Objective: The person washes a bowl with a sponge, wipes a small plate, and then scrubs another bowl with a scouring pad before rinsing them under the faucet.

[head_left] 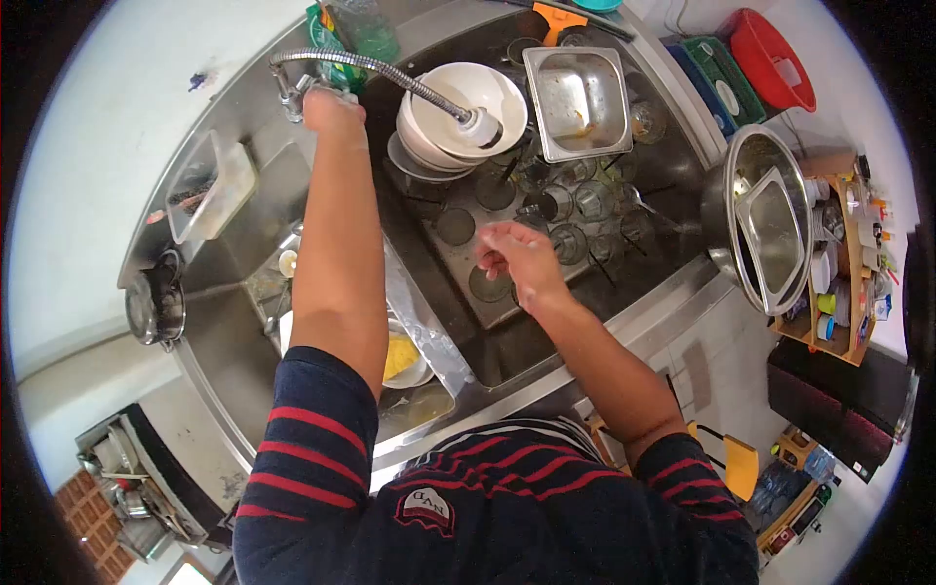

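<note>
My left hand (333, 109) is stretched forward to the base of the flexible metal faucet (375, 66), beside a green bottle. Its fingers are mostly hidden, so its grip cannot be made out. Over the right basin, my right hand (514, 255) hangs with curled fingers and nothing visible in them. Beneath and beyond it lie several drinking glasses (568, 242). White bowls (466, 97) are stacked at the back of this basin, under the faucet head (478, 127). To their right sits a rectangular steel pan (579, 102).
The left basin (224, 292) holds dishes and a bowl with yellow food (400, 357). A lidded pot (154, 304) and a clear container (195, 185) are at the left rim. A large steel bowl (717, 214) stands right. Behind it are green (720, 78) and red tubs (770, 60).
</note>
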The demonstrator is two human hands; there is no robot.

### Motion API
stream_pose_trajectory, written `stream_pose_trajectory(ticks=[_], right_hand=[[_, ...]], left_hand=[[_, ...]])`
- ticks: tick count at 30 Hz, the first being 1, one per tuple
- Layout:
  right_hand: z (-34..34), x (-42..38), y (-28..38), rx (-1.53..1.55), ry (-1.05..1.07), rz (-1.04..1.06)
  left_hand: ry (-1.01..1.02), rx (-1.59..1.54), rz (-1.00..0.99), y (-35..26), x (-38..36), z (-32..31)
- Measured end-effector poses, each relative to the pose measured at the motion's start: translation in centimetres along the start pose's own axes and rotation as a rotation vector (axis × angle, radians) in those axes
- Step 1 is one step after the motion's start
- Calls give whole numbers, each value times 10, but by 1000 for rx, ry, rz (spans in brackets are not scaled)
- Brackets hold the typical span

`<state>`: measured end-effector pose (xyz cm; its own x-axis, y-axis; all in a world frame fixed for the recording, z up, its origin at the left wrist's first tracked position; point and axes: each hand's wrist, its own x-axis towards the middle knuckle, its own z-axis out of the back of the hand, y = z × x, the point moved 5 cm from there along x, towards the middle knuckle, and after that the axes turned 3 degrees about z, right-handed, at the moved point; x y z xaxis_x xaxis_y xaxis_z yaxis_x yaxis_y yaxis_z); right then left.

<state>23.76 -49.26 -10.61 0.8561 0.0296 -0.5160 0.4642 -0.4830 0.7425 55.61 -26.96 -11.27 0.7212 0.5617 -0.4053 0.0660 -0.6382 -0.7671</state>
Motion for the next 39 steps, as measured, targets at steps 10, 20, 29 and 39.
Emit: stream_pose_trajectory(ticks=[10,20,29,39], right_hand=[[8,58,41,175,-161,103],[10,93,64,140,-454,185],[23,113,63,-110,-659,322],[19,133,64,-169,-556,141]], left_hand=[[103,-134,49,-12,-20,-8],[130,-5,103,14,6,5],[274,99,-166,8,27,11],[538,555,-587,-26,-125,6]])
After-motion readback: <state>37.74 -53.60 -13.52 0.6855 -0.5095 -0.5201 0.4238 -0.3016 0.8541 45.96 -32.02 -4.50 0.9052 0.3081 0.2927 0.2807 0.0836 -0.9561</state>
